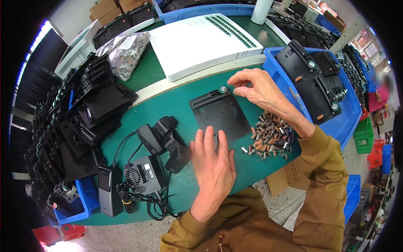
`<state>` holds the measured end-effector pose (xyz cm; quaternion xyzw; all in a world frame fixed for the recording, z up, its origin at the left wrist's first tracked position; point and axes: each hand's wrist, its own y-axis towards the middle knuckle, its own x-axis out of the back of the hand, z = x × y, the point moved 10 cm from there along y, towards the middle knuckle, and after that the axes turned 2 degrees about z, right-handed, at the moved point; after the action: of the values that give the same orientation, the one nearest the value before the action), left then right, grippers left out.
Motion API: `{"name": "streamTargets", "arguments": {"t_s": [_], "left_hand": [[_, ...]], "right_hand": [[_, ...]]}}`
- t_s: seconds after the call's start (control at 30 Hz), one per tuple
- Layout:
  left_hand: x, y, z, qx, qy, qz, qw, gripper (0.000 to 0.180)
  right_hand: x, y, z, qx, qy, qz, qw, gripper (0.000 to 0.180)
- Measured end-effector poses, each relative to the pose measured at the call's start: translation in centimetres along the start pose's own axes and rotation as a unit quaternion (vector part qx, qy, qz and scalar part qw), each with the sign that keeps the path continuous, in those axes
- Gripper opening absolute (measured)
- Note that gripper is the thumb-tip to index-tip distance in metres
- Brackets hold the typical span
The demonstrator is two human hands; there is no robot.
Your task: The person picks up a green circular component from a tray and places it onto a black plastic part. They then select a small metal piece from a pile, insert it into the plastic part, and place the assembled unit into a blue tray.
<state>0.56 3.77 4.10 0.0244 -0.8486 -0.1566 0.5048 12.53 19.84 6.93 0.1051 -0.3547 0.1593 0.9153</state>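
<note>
Left hand (213,171) flat, gripping nothing: should brace black plastic plate (226,115), frame centre; right hand (264,91) half-curled, hold unclear.

1. Six o'clock: left hand (213,168) hides part of black plate (226,117).
2. Two o'clock: right hand (263,90), anything between fingertips too small to tell.
3. Three o'clock: heaped small parts (270,137), details indistinct.
4. Twelve o'clock: blue bin (205,13), cut by top edge.
</note>
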Motion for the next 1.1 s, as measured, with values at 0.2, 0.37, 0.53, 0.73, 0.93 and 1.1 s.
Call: {"name": "streamTargets", "arguments": {"t_s": [0.2,0.37,0.53,0.73,0.93,1.1], "left_hand": [[0.2,-0.2,0.3,-0.006,0.003,-0.005,1.0,0.049],[0.3,-0.2,0.1,-0.007,0.011,-0.005,1.0,0.048],[0.0,-0.2,0.1,-0.005,0.013,0.0,1.0,0.048],[0.1,-0.2,-0.1,-0.005,0.016,-0.002,1.0,0.048],[0.1,-0.2,0.0,-0.006,0.006,-0.007,1.0,0.047],[0.3,-0.1,0.1,-0.007,0.01,0.002,1.0,0.049]], "right_hand": [[0.4,-5.6,1.9,0.017,-0.124,0.101,0.987,0.025],[-0.7,-9.0,1.8,0.02,-0.113,0.12,0.986,0.022],[-2.9,-10.5,3.3,0.091,-0.124,0.144,0.978,0.021],[-4.7,-11.5,4.8,0.167,-0.165,0.103,0.967,0.022],[-5.4,-11.8,5.2,0.15,-0.175,0.118,0.966,0.015],[-3.1,-10.2,4.8,0.091,-0.077,0.076,0.99,0.014]]}}
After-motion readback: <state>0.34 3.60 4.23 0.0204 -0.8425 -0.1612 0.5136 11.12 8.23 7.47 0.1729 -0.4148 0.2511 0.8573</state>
